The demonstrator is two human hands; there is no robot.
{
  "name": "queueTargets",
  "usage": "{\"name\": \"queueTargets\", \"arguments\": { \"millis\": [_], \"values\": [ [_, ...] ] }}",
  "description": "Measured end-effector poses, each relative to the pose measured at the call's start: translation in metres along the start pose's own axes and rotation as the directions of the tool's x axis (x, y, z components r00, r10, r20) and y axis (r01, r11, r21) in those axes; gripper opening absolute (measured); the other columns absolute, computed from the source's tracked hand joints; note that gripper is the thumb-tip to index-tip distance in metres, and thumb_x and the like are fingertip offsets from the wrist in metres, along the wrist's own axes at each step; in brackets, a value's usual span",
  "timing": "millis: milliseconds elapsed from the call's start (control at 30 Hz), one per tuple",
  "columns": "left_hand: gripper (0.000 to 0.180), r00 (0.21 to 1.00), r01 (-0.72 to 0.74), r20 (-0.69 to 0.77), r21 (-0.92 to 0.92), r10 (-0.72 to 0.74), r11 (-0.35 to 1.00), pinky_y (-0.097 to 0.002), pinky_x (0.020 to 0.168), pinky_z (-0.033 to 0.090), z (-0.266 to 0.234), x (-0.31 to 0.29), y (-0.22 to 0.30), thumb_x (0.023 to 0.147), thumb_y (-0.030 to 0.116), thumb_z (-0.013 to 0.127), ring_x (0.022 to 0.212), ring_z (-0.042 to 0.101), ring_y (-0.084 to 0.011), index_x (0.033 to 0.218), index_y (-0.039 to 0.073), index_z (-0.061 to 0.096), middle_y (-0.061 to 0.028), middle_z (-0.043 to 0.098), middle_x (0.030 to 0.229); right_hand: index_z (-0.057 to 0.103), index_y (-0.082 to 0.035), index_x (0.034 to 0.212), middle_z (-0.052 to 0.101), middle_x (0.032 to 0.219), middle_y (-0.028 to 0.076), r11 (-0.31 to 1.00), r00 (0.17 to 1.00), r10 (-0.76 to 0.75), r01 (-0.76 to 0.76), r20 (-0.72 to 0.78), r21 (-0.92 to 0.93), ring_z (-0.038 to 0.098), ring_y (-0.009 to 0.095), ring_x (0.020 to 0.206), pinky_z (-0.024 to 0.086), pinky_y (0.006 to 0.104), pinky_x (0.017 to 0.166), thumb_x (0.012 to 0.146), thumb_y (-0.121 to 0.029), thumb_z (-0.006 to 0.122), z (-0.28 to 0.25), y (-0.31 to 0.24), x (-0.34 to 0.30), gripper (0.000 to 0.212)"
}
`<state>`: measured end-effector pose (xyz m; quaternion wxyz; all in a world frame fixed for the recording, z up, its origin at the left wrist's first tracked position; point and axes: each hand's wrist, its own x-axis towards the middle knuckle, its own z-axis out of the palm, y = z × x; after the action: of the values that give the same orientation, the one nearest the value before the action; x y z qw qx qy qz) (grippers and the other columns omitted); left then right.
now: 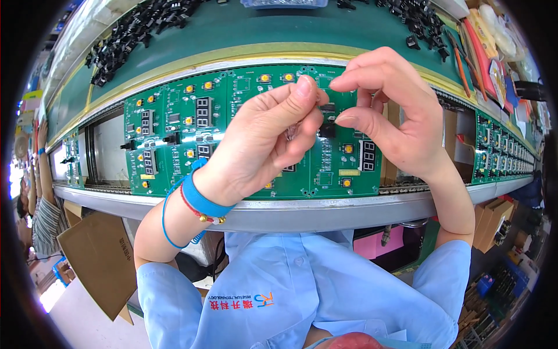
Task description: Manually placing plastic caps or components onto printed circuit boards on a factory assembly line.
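Note:
Above a green circuit board panel [224, 82] on a rail conveyor, my two hands are raised close together. My left hand [270, 125], with a blue band on its wrist, is closed, thumb pressed on the index finger. Small clear parts [292, 131] show among its curled fingers; their kind is too small to make out. Just to the right, my right hand [398, 113] has thumb and index finger apart with nothing visible between them. A black component [327, 129] lies on the panel between the hands. Yellow-topped buttons [348, 149] and digit displays [367, 156] are mounted on the panel.
Heaps of black parts [136, 38] lie at the far left and far right of the green bench. A blue tray [285, 3] stands at the back. Orange-handled tools [460, 64] lie at right. More boards [503, 145] sit farther along the rail. Another person [46, 218] is at far left.

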<state>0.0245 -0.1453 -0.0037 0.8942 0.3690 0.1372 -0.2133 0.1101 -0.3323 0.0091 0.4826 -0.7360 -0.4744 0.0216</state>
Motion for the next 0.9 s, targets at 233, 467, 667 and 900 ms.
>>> {"name": "queueTargets", "arguments": {
  "millis": [233, 467, 667, 900],
  "values": [
    [0.035, 1.000, -0.005, 0.017, 0.010, 0.005, 1.000, -0.0188, 0.042, 0.018, -0.005, -0.004, 0.003, 0.098, 0.044, 0.049, 0.050, 0.023, -0.0016, 0.093, 0.010, 0.056, 0.0082, 0.034, 0.063, 0.064, -0.005, 0.085, 0.057, 0.086, 0.004, 0.997, 0.994, 0.060, -0.055, -0.090, 0.062, 0.051, 0.012, 0.064, 0.040, 0.0237, 0.053, 0.074, -0.003, 0.076, 0.024, -0.006, 0.016, 0.016],
    [0.031, 1.000, 0.002, -0.003, 0.089, -0.002, 0.996, -0.0197, 0.043, 0.020, -0.006, -0.008, 0.009, 0.095, 0.038, 0.059, 0.050, 0.027, -0.0013, 0.089, 0.008, 0.063, 0.0087, 0.038, 0.063, 0.061, -0.003, 0.082, 0.057, 0.082, 0.004, 0.999, 0.995, -0.035, 0.034, -0.090, -0.015, 0.051, 0.011, 0.062, 0.041, 0.0223, 0.054, 0.076, 0.002, 0.070, 0.025, -0.013, 0.020, 0.012],
    [0.024, 0.921, -0.381, 0.016, -0.180, 0.390, 0.907, -0.0199, 0.057, 0.036, -0.041, -0.016, 0.058, 0.099, 0.019, 0.051, 0.065, 0.043, -0.0052, 0.112, 0.001, 0.056, 0.0013, 0.052, 0.082, 0.060, 0.000, 0.091, 0.060, 0.085, 0.000, 0.806, 0.884, 0.466, -0.414, -0.023, 0.424, 0.054, 0.002, 0.063, 0.043, 0.0159, 0.056, 0.085, 0.001, 0.063, 0.011, -0.008, 0.013, 0.007],
    [0.021, 0.896, -0.444, -0.171, -0.334, 0.410, 0.831, -0.0357, 0.104, 0.041, -0.078, -0.024, 0.065, 0.094, 0.000, 0.050, 0.116, 0.046, -0.0258, 0.114, -0.006, 0.049, -0.0155, 0.049, 0.109, 0.070, -0.001, 0.098, 0.063, 0.087, 0.006, 0.887, 0.891, 0.448, -0.453, 0.066, 0.095, 0.058, 0.014, 0.082, 0.046, 0.0249, 0.071, 0.085, 0.003, 0.061, 0.017, 0.000, 0.016, 0.016]
  ]
}}
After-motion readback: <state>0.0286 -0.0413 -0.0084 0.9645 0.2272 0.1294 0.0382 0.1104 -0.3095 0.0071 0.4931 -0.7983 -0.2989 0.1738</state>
